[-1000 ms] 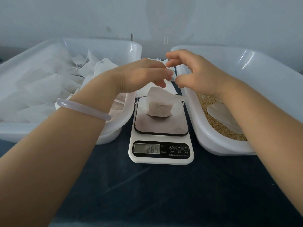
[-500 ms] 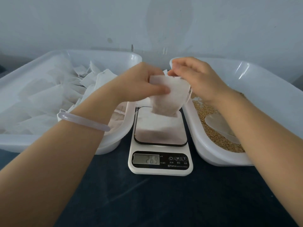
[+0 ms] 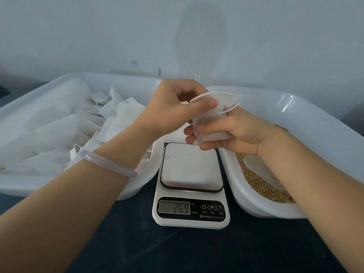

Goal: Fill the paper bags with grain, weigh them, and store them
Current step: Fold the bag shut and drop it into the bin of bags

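A small white paper bag point(image 3: 208, 123) with grain in its lower part is held in the air above the scale point(image 3: 191, 194). My left hand point(image 3: 175, 109) pinches the bag's open top edge between thumb and fingers. My right hand point(image 3: 232, 133) cups and grips the filled bottom from below. The scale's platform is bare and its display reads 26.9. The white tub on the right point(image 3: 279, 107) holds grain point(image 3: 262, 188) and a pale scoop point(image 3: 260, 170).
A white tub on the left point(image 3: 82, 83) is piled with several white paper bags point(image 3: 65, 127). Both tubs flank the scale on a dark table surface point(image 3: 177, 251). A pale wall stands close behind. A translucent bangle is on my left wrist.
The bag was lifted off the scale's platform. My right hand moved from the bag's top to underneath it and now grips its bottom, while my left hand keeps the top edge.
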`<state>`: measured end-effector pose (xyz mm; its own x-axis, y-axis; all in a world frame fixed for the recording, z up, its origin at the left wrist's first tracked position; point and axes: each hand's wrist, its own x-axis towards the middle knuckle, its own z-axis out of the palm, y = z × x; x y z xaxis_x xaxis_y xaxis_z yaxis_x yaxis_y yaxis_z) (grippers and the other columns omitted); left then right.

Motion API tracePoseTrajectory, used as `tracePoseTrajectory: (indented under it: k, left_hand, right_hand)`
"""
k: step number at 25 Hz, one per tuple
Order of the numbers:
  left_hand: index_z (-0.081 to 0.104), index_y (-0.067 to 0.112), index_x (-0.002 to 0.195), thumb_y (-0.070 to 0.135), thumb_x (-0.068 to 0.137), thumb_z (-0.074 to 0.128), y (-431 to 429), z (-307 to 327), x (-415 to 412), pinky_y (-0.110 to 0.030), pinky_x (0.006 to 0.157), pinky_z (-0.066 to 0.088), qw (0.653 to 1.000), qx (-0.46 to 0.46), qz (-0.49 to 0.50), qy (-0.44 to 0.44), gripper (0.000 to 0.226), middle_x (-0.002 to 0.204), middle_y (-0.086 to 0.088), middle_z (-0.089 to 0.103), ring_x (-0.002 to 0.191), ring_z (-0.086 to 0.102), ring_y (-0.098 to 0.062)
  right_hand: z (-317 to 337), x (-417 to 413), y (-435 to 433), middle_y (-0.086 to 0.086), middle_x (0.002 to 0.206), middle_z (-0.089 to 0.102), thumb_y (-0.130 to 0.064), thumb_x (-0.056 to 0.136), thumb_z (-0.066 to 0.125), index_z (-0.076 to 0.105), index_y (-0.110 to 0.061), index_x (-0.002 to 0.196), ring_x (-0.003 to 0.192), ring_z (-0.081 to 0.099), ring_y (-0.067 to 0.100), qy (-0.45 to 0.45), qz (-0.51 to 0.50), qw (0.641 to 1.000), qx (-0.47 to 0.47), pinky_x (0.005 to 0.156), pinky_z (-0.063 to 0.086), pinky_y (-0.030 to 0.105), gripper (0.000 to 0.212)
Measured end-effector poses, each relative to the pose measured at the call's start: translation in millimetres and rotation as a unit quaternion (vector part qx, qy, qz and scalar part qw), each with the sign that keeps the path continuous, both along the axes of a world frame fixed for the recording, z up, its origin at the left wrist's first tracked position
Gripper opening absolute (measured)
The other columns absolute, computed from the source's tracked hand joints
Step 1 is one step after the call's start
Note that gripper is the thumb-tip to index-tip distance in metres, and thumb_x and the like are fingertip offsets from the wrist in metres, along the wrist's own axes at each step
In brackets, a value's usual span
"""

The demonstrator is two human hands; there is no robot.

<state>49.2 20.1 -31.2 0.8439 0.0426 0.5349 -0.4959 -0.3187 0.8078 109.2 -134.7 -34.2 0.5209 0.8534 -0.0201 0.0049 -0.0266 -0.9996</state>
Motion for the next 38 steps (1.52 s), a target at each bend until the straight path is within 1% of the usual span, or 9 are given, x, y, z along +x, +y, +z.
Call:
tracePoseTrajectory:
  k: [5,9,12,14,15,22,27,31,38]
  left_hand:
    - [0.058,0.024,0.081,0.031,0.080,0.062,7,-2,6,-0.018,0.055,0.044,0.995,-0.035,0.087,-0.036,0.008,0.072,0.007,0.063,0.062,0.059,-0.008]
    - [0.058,0.019,0.086,0.025,0.088,0.063,7,-16,9,-0.038,0.067,0.053,0.991,0.077,0.104,0.018,0.008,0.067,0.002,0.064,0.067,0.060,-0.024]
    - [0.055,0.024,0.085,0.025,0.090,0.059,9,-21,13,-0.031,0.065,0.050,0.984,0.130,0.111,0.040,0.007,0.062,0.008,0.062,0.062,0.056,-0.015]
    - [0.053,0.025,0.089,0.026,0.091,0.058,9,-23,15,-0.018,0.057,0.042,0.982,0.156,0.099,0.050,0.006,0.061,0.010,0.060,0.055,0.052,-0.004]
    - [0.052,0.025,0.093,0.026,0.091,0.057,9,-23,15,-0.013,0.054,0.038,0.980,0.165,0.096,0.054,0.006,0.062,0.010,0.060,0.054,0.051,0.000]
    - [0.048,0.021,0.105,0.026,0.092,0.055,10,-25,14,-0.010,0.052,0.036,0.974,0.199,0.102,0.042,0.015,0.064,0.007,0.059,0.058,0.051,-0.003]
    - [0.048,0.021,0.104,0.030,0.093,0.053,10,-27,16,-0.016,0.054,0.037,0.972,0.211,0.098,0.046,0.015,0.063,0.003,0.060,0.062,0.054,-0.010]
    - [0.046,0.026,0.101,0.031,0.093,0.053,10,-27,16,-0.022,0.059,0.042,0.971,0.217,0.093,0.047,0.012,0.058,0.007,0.056,0.067,0.058,-0.014]
    - [0.043,0.029,0.098,0.032,0.093,0.052,11,-25,16,-0.014,0.054,0.038,0.973,0.209,0.084,0.046,0.010,0.052,0.019,0.055,0.064,0.058,-0.005]
  right_hand:
    - [9,3,-7,0.002,0.064,0.066,-0.019,0.068,0.067,0.066,-0.006,0.085,0.066,0.070,0.018,-0.002,-0.086,0.996,0.018,0.048,0.053,0.021,0.022]
    - [28,20,-32,0.003,0.060,0.066,-0.021,0.070,0.069,0.065,-0.004,0.081,0.058,0.067,0.015,-0.048,-0.155,0.981,-0.111,0.042,0.048,0.018,0.020]
    - [37,47,-67,0.008,0.058,0.066,-0.010,0.080,0.069,0.063,0.000,0.078,0.050,0.062,0.016,-0.189,-0.171,0.900,-0.353,0.038,0.042,0.019,0.012]
    - [32,56,-86,0.008,0.056,0.065,-0.007,0.082,0.069,0.062,0.003,0.082,0.051,0.062,0.019,-0.218,-0.182,0.843,-0.456,0.038,0.040,0.020,0.011]
    - [27,57,-91,0.008,0.057,0.065,-0.006,0.081,0.069,0.061,0.002,0.087,0.052,0.062,0.021,-0.207,-0.169,0.835,-0.481,0.039,0.040,0.021,0.012]
    - [14,62,-90,0.011,0.059,0.064,-0.001,0.080,0.067,0.057,-0.006,0.112,0.050,0.061,0.021,-0.160,-0.167,0.842,-0.488,0.039,0.040,0.022,0.034]
    - [9,62,-95,0.009,0.057,0.064,-0.002,0.079,0.068,0.061,0.002,0.100,0.047,0.060,0.019,-0.175,-0.166,0.819,-0.520,0.041,0.042,0.022,0.022]
    - [3,60,-99,0.010,0.058,0.063,-0.002,0.079,0.067,0.060,0.000,0.104,0.048,0.060,0.021,-0.171,-0.161,0.815,-0.529,0.042,0.043,0.022,0.026]
    - [1,70,-97,0.010,0.056,0.063,-0.001,0.078,0.067,0.061,0.002,0.094,0.047,0.061,0.020,-0.191,-0.172,0.811,-0.526,0.041,0.042,0.022,0.017]
